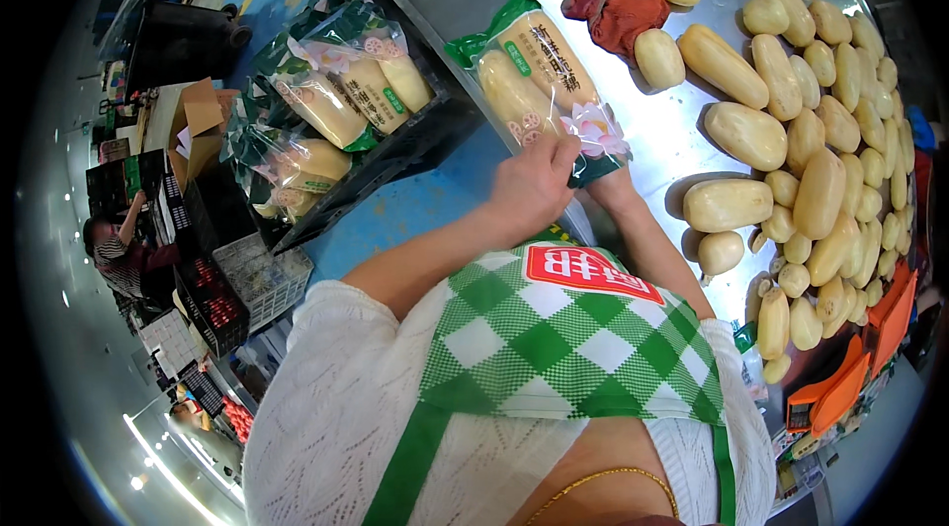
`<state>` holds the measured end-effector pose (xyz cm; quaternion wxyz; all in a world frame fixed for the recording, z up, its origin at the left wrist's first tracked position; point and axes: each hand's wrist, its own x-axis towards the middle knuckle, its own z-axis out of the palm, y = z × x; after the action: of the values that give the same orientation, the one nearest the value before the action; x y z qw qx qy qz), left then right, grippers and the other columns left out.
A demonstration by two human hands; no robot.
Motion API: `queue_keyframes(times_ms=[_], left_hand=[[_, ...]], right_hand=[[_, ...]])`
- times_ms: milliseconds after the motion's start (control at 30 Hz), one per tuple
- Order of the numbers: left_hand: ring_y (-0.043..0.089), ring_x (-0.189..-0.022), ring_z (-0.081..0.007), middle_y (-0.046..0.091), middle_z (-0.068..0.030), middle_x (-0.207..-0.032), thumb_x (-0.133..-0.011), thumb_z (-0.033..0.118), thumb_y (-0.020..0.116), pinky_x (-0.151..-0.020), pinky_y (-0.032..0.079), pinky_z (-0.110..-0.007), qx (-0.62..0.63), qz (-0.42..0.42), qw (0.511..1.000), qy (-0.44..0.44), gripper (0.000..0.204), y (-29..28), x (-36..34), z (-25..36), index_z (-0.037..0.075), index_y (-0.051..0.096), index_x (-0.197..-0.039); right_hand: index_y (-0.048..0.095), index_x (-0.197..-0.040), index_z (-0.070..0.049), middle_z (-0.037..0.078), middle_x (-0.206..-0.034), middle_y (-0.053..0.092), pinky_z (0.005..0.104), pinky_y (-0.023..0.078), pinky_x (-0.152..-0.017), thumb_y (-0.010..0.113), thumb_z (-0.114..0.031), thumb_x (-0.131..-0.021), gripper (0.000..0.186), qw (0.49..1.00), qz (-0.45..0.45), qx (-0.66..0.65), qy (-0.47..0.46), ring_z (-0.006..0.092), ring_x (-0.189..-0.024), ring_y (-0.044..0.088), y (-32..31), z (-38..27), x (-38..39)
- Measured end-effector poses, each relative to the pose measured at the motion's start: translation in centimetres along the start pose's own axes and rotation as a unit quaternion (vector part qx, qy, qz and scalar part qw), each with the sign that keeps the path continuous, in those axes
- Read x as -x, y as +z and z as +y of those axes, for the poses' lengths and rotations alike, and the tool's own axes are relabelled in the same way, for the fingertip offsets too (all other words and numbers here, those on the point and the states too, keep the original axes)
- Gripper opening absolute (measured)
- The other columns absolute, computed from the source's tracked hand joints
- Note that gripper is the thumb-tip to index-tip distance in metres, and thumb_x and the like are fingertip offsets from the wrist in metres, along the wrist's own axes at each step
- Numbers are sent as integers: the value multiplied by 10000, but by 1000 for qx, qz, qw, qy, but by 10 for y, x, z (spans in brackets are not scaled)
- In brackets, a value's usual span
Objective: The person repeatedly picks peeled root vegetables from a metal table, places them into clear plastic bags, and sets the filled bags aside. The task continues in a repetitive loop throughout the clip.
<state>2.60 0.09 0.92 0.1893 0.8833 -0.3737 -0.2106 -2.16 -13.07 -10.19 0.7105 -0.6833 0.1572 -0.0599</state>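
A clear and green printed bag of lotus root [534, 71], with two pale pieces inside, lies along the near edge of the metal table. My left hand [537, 175] pinches the near end of this bag, thumb and fingers closed on the film. My right hand [611, 188] is at the bag's near right corner, holding its edge; its fingers are mostly hidden beneath the film. Just beyond the bag, to the right, a crumpled reddish-brown cloth or glove [618, 7] rests beside loose lotus root pieces [746, 135].
A black crate [420, 126] at my left holds several filled bags [346, 96]. Many loose lotus roots spread over the right of the metal table [660, 155]. Orange scales or trays [840, 388] stand at the right rim. Farther left are a cardboard box [201, 116], crates and another person [129, 254].
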Motion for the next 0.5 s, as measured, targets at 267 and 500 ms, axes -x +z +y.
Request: queue_keyframes(times_ms=[267,500], left_hand=[[605,-880,-383,620,-180,-909,-787,101,511,-739,478,-486,35,27,998,36,255,0,-12,2,80,568,-1034],[610,-846,-379,628,-210,-857,-760,55,467,-729,475,-446,192,-10,979,72,206,4,-42,-15,27,598,-917]], right_hand=[[596,-1139,-37,125,-1110,598,334,454,-882,579,-125,-892,263,997,11,-69,-30,245,-1006,565,4,8,-1],[614,-970,-31,132,-935,630,385,475,-781,625,-23,-776,194,998,16,-45,-43,293,-890,603,0,23,-1]])
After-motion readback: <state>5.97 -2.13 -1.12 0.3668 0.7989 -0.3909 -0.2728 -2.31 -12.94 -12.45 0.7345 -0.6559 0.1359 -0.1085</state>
